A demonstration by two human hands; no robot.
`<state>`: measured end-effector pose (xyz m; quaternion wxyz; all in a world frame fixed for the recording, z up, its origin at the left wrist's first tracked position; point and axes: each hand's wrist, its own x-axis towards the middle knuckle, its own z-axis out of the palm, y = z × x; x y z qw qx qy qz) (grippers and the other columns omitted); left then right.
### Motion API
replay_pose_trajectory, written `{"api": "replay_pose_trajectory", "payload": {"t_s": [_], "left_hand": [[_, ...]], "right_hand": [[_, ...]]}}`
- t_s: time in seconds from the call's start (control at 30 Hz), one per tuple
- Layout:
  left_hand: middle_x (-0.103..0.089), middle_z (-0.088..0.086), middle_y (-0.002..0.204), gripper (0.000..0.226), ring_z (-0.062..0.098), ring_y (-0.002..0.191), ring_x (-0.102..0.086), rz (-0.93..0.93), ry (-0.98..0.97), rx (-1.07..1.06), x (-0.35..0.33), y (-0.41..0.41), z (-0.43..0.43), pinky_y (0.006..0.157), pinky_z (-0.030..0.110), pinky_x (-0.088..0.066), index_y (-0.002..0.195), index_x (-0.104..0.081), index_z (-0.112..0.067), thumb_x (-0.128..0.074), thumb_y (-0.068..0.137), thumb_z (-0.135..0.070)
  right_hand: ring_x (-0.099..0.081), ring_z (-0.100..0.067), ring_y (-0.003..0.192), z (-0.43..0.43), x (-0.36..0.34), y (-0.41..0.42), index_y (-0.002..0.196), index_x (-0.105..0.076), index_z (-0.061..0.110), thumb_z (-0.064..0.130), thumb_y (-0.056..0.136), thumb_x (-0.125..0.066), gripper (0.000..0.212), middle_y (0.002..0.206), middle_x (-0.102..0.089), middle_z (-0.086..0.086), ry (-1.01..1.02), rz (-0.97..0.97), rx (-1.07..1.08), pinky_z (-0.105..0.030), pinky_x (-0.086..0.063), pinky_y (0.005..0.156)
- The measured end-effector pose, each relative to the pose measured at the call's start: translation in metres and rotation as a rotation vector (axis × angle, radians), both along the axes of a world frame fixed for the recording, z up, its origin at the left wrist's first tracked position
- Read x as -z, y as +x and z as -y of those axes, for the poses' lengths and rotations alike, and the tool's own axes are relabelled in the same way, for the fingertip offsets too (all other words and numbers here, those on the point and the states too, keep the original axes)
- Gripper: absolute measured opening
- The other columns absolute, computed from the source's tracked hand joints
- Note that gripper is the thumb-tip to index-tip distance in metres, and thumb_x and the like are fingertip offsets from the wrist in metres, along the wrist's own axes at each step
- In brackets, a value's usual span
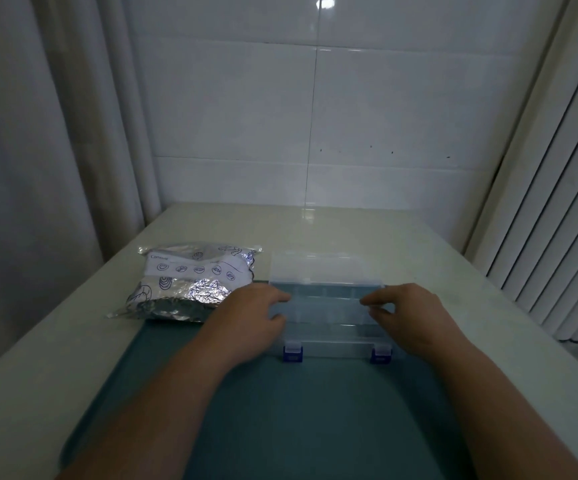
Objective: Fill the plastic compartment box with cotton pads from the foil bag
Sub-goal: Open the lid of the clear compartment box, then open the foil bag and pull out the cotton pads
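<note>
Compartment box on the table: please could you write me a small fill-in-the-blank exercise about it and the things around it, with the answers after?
1. The foil bag lies to the ____ of the plastic compartment box.
2. The two latches on the near edge of the box are ____ in colour.
3. The left hand and the right hand are both at the ____, one on each side of it.

Missing words: left; blue; box.
</note>
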<state>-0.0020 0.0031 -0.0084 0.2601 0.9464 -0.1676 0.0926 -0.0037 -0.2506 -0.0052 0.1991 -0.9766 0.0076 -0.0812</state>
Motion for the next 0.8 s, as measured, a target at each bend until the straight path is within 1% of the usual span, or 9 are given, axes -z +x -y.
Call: {"api": "replay_pose_trajectory", "payload": {"t_s": [0.1, 0.2, 0.27, 0.37, 0.5, 0.6, 0.67, 0.73, 0.8], "left_hand": [[-0.061, -0.012, 0.124, 0.033, 0.008, 0.112, -0.054, 0.105, -0.106, -0.016, -0.003, 0.004, -0.008, 0.089, 0.018, -0.035, 0.122, -0.066, -0.027, -0.062, 0.089, -0.023], [-0.065, -0.006, 0.119, 0.029, 0.011, 0.106, -0.055, 0.258, -0.218, -0.202, -0.011, 0.011, -0.025, 0.088, 0.022, -0.037, 0.116, -0.069, -0.023, -0.065, 0.087, -0.023], [-0.066, -0.001, 0.116, 0.027, 0.016, 0.104, -0.057, 0.311, -0.224, -0.323, -0.015, 0.016, -0.038, 0.088, 0.025, -0.038, 0.111, -0.071, -0.021, -0.067, 0.085, -0.022], [-0.068, 0.004, 0.115, 0.027, 0.028, 0.108, -0.058, 0.333, -0.194, -0.499, -0.017, 0.024, -0.063, 0.095, 0.036, -0.043, 0.106, -0.073, -0.022, -0.068, 0.08, -0.025], [-0.059, 0.011, 0.128, 0.047, 0.037, 0.116, -0.053, 0.176, -0.164, -0.749, -0.019, 0.027, -0.092, 0.097, 0.047, -0.045, 0.124, -0.062, -0.026, -0.065, 0.079, -0.039], [-0.053, 0.014, 0.137, 0.065, 0.038, 0.122, -0.051, 0.026, -0.242, -0.815, -0.015, 0.029, -0.102, 0.099, 0.047, -0.043, 0.138, -0.046, -0.02, -0.064, 0.081, -0.045], [-0.051, 0.015, 0.14, 0.071, 0.038, 0.123, -0.05, -0.106, -0.296, -0.809, -0.011, 0.031, -0.105, 0.099, 0.045, -0.041, 0.142, -0.038, -0.018, -0.061, 0.083, -0.05], [-0.054, 0.013, 0.137, 0.07, 0.036, 0.121, -0.053, -0.181, -0.314, -0.778, -0.009, 0.032, -0.104, 0.095, 0.042, -0.043, 0.141, -0.041, -0.017, -0.059, 0.083, -0.052], [-0.063, 0.009, 0.126, 0.057, 0.033, 0.11, -0.059, -0.143, -0.317, -0.739, -0.008, 0.03, -0.102, 0.087, 0.039, -0.046, 0.132, -0.053, -0.021, -0.06, 0.082, -0.047]], "right_hand": [[-0.061, -0.017, 0.108, 0.005, -0.002, 0.001, 0.103, -0.074, 0.038, 0.032, 0.092, -0.061, 0.018, 0.121, -0.067, 0.006, -0.073, 0.032, 0.046, -0.031, -0.044, 0.1], [-0.06, -0.018, 0.108, 0.008, -0.003, 0.0, 0.104, -0.073, 0.038, 0.034, 0.093, -0.06, 0.018, 0.122, -0.067, 0.006, -0.105, 0.027, 0.058, -0.033, -0.043, 0.099], [-0.059, -0.018, 0.11, 0.008, -0.005, 0.0, 0.104, -0.073, 0.039, 0.034, 0.093, -0.059, 0.018, 0.123, -0.066, 0.007, -0.107, 0.02, 0.064, -0.033, -0.043, 0.099], [-0.058, -0.018, 0.111, 0.004, -0.007, -0.003, 0.107, -0.072, 0.036, 0.033, 0.092, -0.058, 0.021, 0.122, -0.066, 0.008, -0.09, 0.043, 0.046, -0.033, -0.042, 0.101], [-0.059, -0.014, 0.107, -0.01, -0.013, -0.01, 0.111, -0.071, 0.028, 0.031, 0.092, -0.059, 0.023, 0.118, -0.068, 0.006, 0.007, 0.155, -0.035, -0.029, -0.043, 0.099], [-0.056, -0.012, 0.111, -0.027, -0.023, -0.011, 0.118, -0.067, 0.03, 0.036, 0.094, -0.056, 0.027, 0.124, -0.062, 0.009, -0.016, 0.101, -0.118, -0.027, -0.041, 0.099], [-0.054, -0.011, 0.113, -0.04, -0.029, -0.009, 0.12, -0.065, 0.031, 0.038, 0.094, -0.055, 0.029, 0.127, -0.059, 0.009, -0.006, 0.046, -0.168, -0.028, -0.042, 0.1], [-0.054, -0.011, 0.114, -0.049, -0.033, -0.007, 0.121, -0.064, 0.03, 0.038, 0.094, -0.055, 0.029, 0.129, -0.058, 0.008, 0.018, 0.009, -0.21, -0.026, -0.041, 0.098], [-0.055, -0.01, 0.113, -0.058, -0.035, -0.005, 0.122, -0.064, 0.029, 0.036, 0.095, -0.055, 0.03, 0.128, -0.059, 0.007, 0.041, -0.021, -0.234, -0.022, -0.04, 0.092]]}}
